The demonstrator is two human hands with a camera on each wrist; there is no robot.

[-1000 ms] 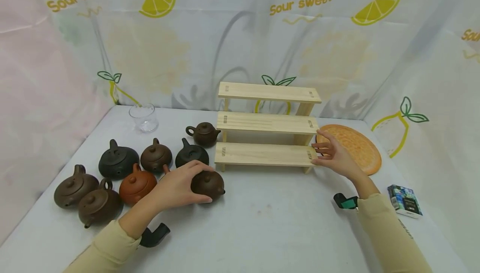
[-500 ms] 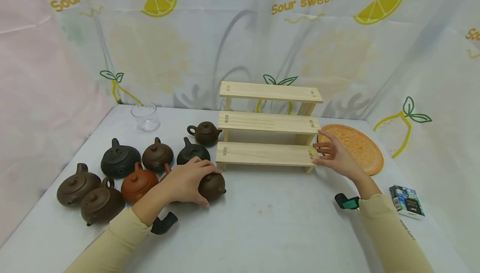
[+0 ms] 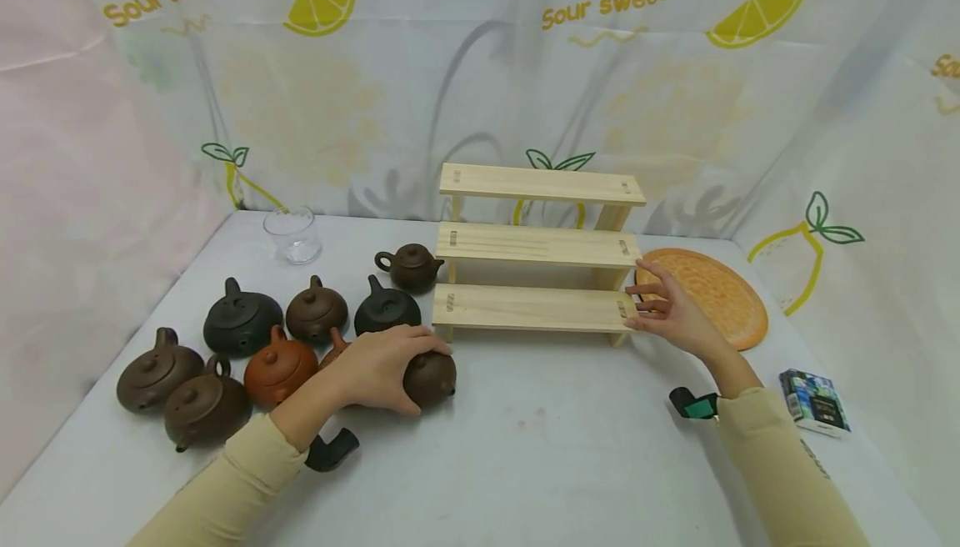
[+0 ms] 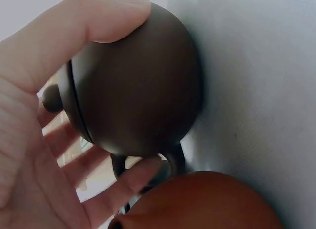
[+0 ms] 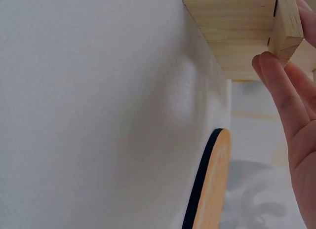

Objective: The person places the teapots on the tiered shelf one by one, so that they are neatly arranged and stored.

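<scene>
My left hand grips a small dark brown teapot from its left side, in front of the shelf's left end. The left wrist view shows the thumb across the teapot's body and fingers by its handle. An orange-red teapot sits close beside it. Whether the held teapot touches the table is hard to tell. At the right, my right hand pinches the end of the lowest board of a three-tier wooden shelf. In the right wrist view the board end lies between thumb and fingers.
Several brown, black and orange-red teapots cluster at the left. One brown teapot stands by the shelf's left side. A clear glass cup is at the back left. A round orange-brown board and a small box lie right.
My left hand has moved a little to the right along with the brown teapot, which has turned slightly. The right hand keeps its place at the shelf.
</scene>
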